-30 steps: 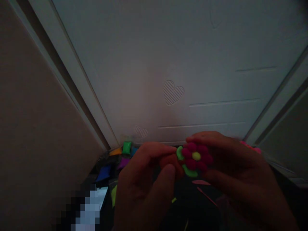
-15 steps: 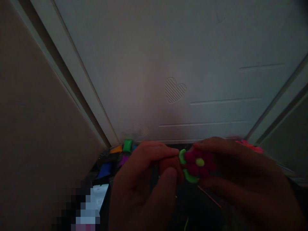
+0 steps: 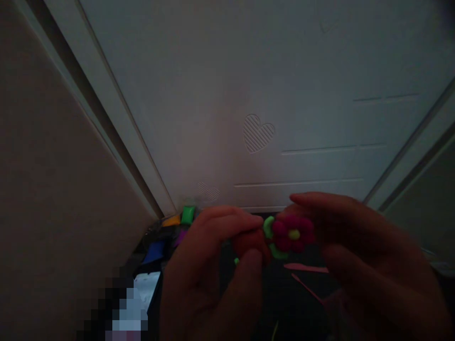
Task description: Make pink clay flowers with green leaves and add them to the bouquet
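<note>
The left hand [image 3: 209, 265] had its grip closed on the reddish base [image 3: 249, 242] above the dark surface [image 3: 284, 308], while the right hand [image 3: 380, 260] curved loosely open beside the pink flower [image 3: 281, 233], contact unclear, and steady support with light fingertips suited the soft-looking petals [image 3: 296, 221].

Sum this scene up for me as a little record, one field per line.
Left hand: pinching a reddish-brown piece
Right hand: open beside the flower; touch unclear
Flower: magenta petals, yellow centre, green leaves between it and the reddish-brown piece
Below the hands: two pink tools, one broad, one thin
Left background: orange, green, blue and purple packets
Behind: pale panel with heart patterns
Light: dim
</note>
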`<state>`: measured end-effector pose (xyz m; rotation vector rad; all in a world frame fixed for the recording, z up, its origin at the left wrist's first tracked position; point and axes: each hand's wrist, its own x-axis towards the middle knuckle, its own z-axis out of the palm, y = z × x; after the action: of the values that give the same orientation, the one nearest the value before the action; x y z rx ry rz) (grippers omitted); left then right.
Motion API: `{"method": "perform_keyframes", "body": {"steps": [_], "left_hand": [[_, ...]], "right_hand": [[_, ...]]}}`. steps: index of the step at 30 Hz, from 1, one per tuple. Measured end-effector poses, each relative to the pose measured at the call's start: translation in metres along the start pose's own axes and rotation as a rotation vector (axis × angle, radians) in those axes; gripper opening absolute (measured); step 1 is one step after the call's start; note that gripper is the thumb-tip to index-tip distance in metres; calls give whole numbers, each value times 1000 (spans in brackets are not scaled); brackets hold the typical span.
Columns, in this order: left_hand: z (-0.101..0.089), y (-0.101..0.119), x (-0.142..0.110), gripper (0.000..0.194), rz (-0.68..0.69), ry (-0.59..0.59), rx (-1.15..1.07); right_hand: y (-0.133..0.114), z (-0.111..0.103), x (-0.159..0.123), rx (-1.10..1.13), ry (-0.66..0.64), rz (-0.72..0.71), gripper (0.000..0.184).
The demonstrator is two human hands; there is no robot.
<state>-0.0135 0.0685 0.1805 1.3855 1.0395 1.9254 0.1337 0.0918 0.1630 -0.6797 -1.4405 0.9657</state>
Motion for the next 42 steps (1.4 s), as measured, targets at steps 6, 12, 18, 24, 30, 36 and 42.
{"method": "perform_keyframes", "body": {"steps": [6, 12, 18, 24, 30, 36, 42], "left_hand": [[0, -1, -1, 22, -9, -29, 12], [2, 2, -1, 23, -87, -2, -11], [2, 1, 0, 26, -32, -26, 9], [-2, -1, 0, 30, -8, -76, 31], [-8, -1, 2, 34, 83, -179, 207], [-8, -3, 3, 29, 190, -209, 261], [-8, -6, 2, 29, 227, -193, 333]], "right_hand": [[-4, 2, 0, -104, 8, -29, 43], [-4, 3, 3, -170, -19, -61, 41], [-8, 13, 4, -48, 30, -60, 38], [-10, 22, 5, -43, 98, -60, 33], [-9, 22, 5, -142, 101, -88, 38], [-8, 24, 6, -129, 90, -85, 34], [-9, 26, 8, -128, 90, -74, 35]]}}
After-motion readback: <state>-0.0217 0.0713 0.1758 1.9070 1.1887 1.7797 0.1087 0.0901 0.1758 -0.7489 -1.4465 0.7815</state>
